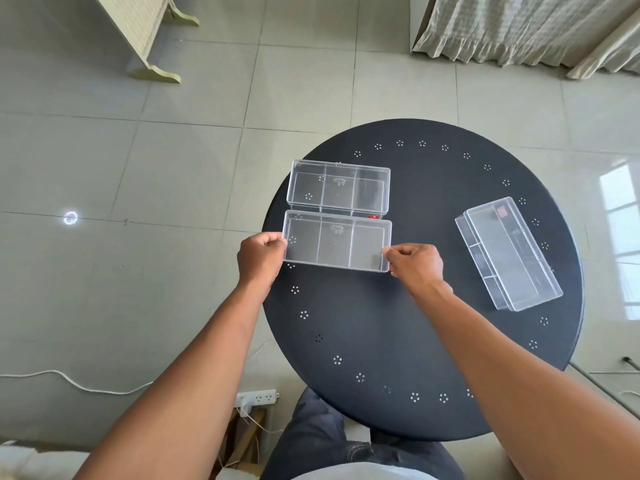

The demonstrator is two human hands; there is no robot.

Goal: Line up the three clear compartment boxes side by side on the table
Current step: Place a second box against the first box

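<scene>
Three clear compartment boxes are on the round black table (415,323). The far box (338,187) lies at the table's left side. Right in front of it, long side against long side, is the near box (337,244). My left hand (261,256) grips its left end and my right hand (414,263) pinches its right front corner. The third box (509,252) lies apart at the table's right side, turned at an angle.
The table's left edge runs just under the two boxes' left ends. A tiled floor surrounds the table. A power strip (257,397) and a white cable (69,381) lie on the floor at the lower left. Curtains (519,29) hang at the back right.
</scene>
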